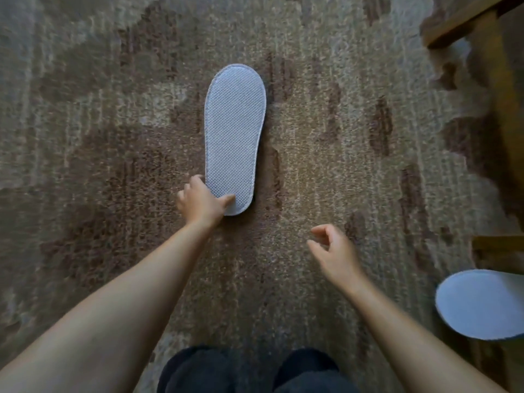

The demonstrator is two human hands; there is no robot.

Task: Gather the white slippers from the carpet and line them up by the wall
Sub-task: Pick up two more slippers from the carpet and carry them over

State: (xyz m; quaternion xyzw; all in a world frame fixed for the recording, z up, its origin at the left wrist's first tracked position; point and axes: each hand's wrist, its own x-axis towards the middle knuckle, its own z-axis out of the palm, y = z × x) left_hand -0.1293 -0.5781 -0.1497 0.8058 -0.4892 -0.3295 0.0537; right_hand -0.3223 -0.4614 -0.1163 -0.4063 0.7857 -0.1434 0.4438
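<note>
A white slipper (pixel 234 129) lies sole-up on the patterned brown carpet (pixel 113 137), its length running away from me. My left hand (pixel 202 202) pinches its near end, thumb on the textured sole and fingers curled under the left edge. My right hand (pixel 331 249) hovers over bare carpet to the right of that end, fingers loosely curled and apart, holding nothing. A second white slipper (pixel 479 304) rests at the right edge of the view, partly cut off.
Dark wooden furniture legs and a rail (pixel 499 80) stand along the right side. My two dark-clad feet (pixel 249 370) are at the bottom centre. No wall is visible.
</note>
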